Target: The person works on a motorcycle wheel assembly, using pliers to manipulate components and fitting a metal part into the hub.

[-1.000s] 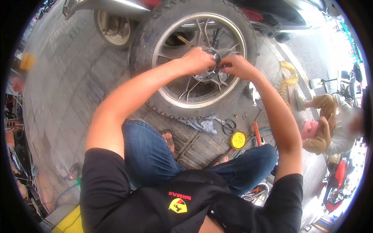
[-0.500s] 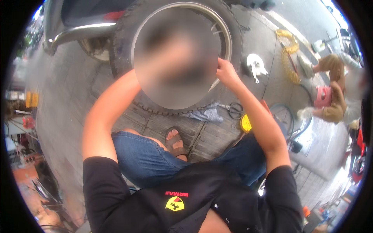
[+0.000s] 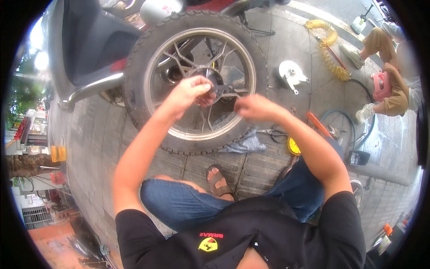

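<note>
A motorcycle wheel with a knobbly black tyre (image 3: 139, 112) and a pale spoked rim stands before me, leaning by the parked motorcycle (image 3: 101, 49). My left hand (image 3: 191, 93) is at the hub (image 3: 217, 85), thumb and fingers pinched together; whatever lies between them is too small to name. Over the rim's lower right side is my right hand (image 3: 257, 108), fingers curled in and slightly blurred. Its fingertips are near a spoke, and I cannot make out what they hold.
A silver brake plate (image 3: 292, 75) and yellow coiled hose (image 3: 333, 54) lie right. Below the tyre are a bluish cloth (image 3: 246, 142), scissors (image 3: 278, 135) and a yellow round tin (image 3: 293, 145). Beyond, a person sits by a pink stool (image 3: 381, 86).
My right hand has come away from the rim's right edge, lower and inward. A blurred patch hid the left hand and hub before; both show now. The whole view has shifted slightly.
</note>
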Tool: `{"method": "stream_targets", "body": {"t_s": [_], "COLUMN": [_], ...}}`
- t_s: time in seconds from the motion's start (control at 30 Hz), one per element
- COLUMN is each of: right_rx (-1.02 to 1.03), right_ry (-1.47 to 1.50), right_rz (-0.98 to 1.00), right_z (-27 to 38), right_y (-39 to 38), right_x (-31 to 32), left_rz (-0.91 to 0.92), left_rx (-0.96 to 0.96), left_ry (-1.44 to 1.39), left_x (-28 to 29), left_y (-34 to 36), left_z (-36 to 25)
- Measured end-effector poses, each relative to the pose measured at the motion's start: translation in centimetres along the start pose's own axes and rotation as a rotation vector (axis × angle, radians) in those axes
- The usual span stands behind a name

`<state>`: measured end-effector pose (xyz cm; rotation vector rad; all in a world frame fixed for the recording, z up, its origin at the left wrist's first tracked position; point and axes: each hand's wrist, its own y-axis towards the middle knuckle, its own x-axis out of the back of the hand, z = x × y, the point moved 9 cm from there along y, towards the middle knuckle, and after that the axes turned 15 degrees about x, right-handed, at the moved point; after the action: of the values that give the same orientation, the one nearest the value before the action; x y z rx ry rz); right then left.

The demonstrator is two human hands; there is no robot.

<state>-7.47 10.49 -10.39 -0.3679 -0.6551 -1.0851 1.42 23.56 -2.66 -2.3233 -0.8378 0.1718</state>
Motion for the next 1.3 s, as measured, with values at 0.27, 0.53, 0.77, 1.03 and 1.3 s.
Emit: {"method": "stream_targets", "body": {"t_s": [0.27, 0.53, 0.77, 1.03, 1.3], "right_rx": [0.038, -0.003, -0.118, 0.117, -0.058], "right_ry": [0.058, 0.776, 0.834, 0.379, 0.321], "right_rz": [0.137, -0.48, -0.548, -0.353, -0.322], "right_z": [0.7, 1.3, 0.1, 4.5, -0.3], "right_y": [-0.8, -1.3, -1.5, -0.2, -3.5], "right_x": [-3.7, 5.4, 3.8, 5.8, 9.6], "left_rz": [-0.031, -0.078, -0.052, -0.207, -0.083], "left_rx": [0.029, -0.016, -0.073, -0.38, -0.213], "left_ry": [-0.153, -0.167, -0.324, 0.406, 0.367], "left_x": [-0.8, -1.6, -1.1, -2.5, -3.8], "left_y": [0.1, 0.8, 0.2, -1.9, -1.7], "left_z": [2.4, 2.3, 1.8, -1.2, 0.3]}}
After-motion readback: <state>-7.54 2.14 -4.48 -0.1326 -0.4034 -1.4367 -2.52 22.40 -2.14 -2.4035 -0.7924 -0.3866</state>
